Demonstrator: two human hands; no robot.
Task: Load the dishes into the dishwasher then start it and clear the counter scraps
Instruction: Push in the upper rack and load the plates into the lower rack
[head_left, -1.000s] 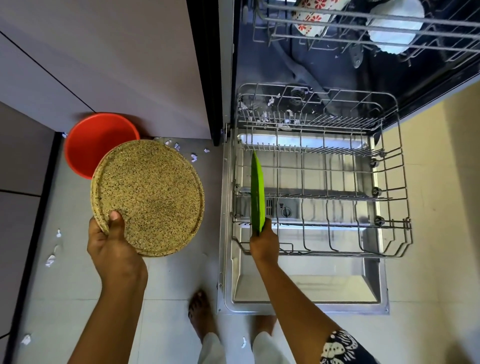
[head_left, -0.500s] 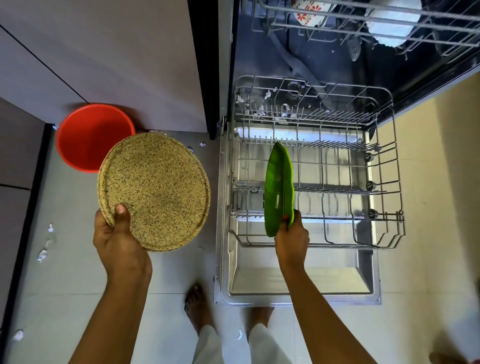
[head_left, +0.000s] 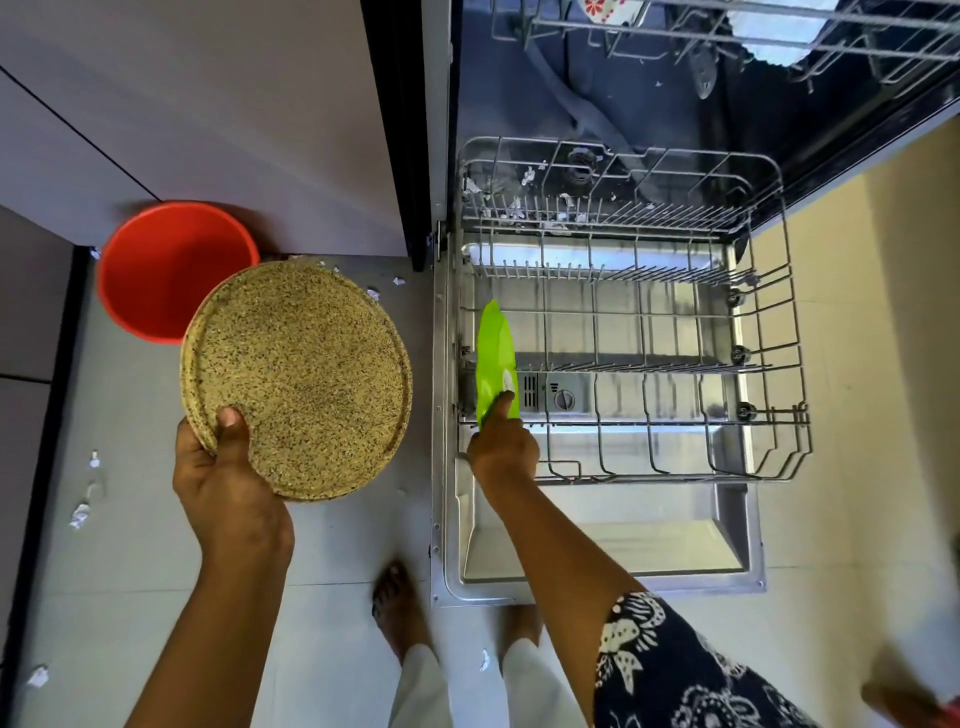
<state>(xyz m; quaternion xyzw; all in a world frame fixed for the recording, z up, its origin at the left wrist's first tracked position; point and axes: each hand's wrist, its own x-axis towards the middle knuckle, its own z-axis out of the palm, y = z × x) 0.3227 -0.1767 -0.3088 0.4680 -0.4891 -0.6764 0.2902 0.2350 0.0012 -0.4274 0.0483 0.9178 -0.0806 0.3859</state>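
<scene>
Standing on edge in the rack (head_left: 675, 477), the green plate (head_left: 496, 358) runs toward 12 o'clock from the right grip (head_left: 503, 448) pinching it; the left grip (head_left: 228, 488) clasps the tan plate (head_left: 306, 379).

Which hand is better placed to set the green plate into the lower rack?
Right. The right hand grips the green plate on edge inside the lower rack; the left hand holds the speckled plate outside it.

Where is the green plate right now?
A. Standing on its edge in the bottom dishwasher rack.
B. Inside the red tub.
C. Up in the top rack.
A: the green plate stands on edge at the left end of the bottom rack, the right hand gripping its near edge; the left hand holds the speckled plate.
</scene>
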